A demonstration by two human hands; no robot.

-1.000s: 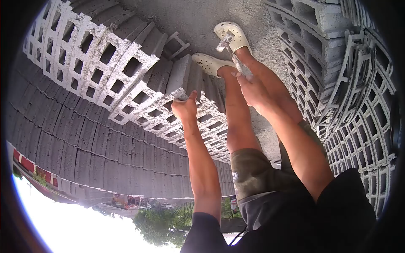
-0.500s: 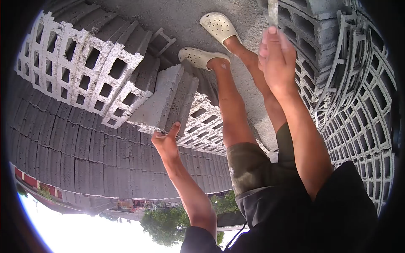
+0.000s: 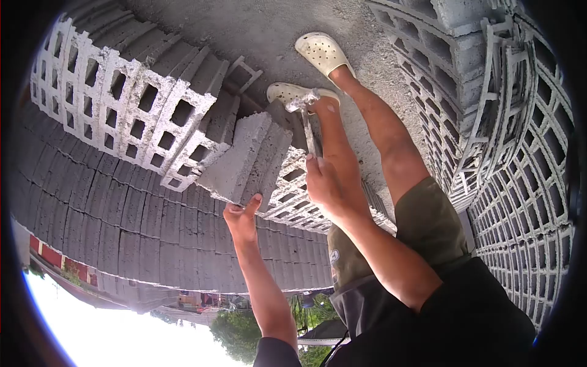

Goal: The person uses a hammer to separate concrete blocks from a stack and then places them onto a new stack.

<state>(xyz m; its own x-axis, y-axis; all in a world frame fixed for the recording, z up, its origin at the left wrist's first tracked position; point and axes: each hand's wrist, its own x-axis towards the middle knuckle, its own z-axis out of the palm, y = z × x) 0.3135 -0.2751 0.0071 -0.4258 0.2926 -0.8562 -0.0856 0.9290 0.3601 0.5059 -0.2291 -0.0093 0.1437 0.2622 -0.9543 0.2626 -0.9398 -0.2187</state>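
Note:
My left hand [image 3: 243, 221] grips the near lower end of a grey concrete block [image 3: 249, 160], with the thumb pressed on its face. The block lies tilted on the stack at the end of a row of hollow blocks. My right hand [image 3: 324, 186] is closed around the handle of a hammer [image 3: 310, 131]. Its head looks crusted with pale cement and is up beside the block, near my shoe. A gap separates the hammer head from the block's face.
Stacked hollow blocks [image 3: 131, 101] run along the left, above a long wall of blocks [image 3: 122, 208]. More tall stacks [image 3: 520, 202] rise on the right. My feet in cream clogs [image 3: 323, 54] stand on gritty ground [image 3: 244, 27] between them.
My right hand has swung the hammer from the upper right down and left, towards the block. My left hand has kept its hold on the block; the view has shifted slightly.

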